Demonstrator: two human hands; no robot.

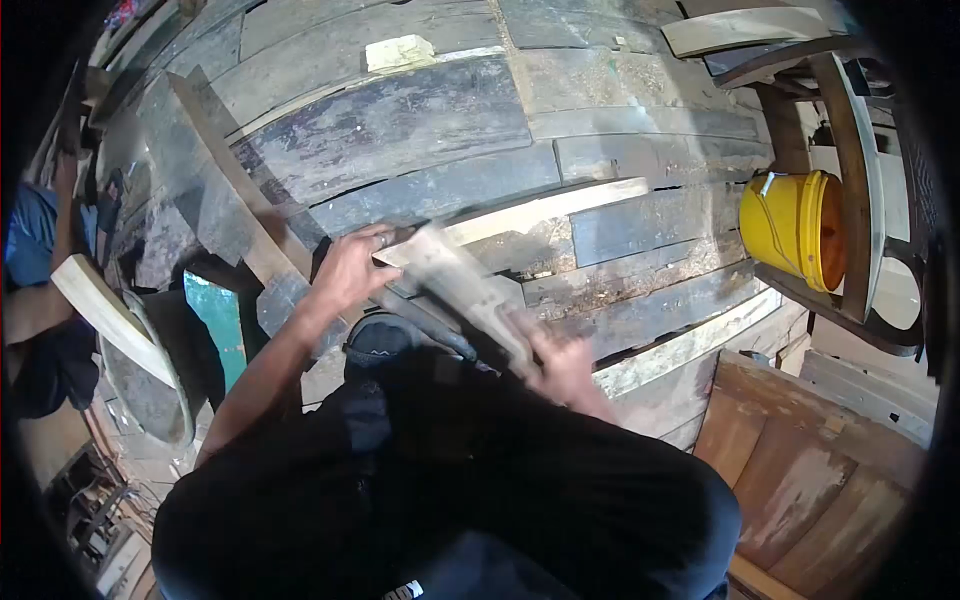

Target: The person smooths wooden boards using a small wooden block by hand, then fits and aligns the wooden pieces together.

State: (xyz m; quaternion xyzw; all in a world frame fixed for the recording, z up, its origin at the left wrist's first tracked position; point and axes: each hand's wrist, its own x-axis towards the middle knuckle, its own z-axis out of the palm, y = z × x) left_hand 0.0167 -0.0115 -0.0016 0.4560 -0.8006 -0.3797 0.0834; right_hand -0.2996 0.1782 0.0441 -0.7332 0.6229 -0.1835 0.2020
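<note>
A pale, slightly curved wooden strip [560, 207] lies slanting across the plank floor in front of me. My left hand [350, 268] grips its near left end, with the fingers bent around the wood. In my right hand [562, 368] is a long, flat, greyish tool [465, 290], smeared by motion. Its far end overlaps the strip close to my left fingers; whether they touch I cannot tell. The tool's exact kind is too blurred to make out. My dark-clothed legs [440, 480] are spread on either side below.
A yellow bucket [785, 225] lies on its side at the right, by a wooden frame [850, 190]. A long beam [225, 175] stands left of my hand. Another person's arm [40, 310] shows at far left, near a curved wooden piece [110, 315]. A panelled board [800, 470] is lower right.
</note>
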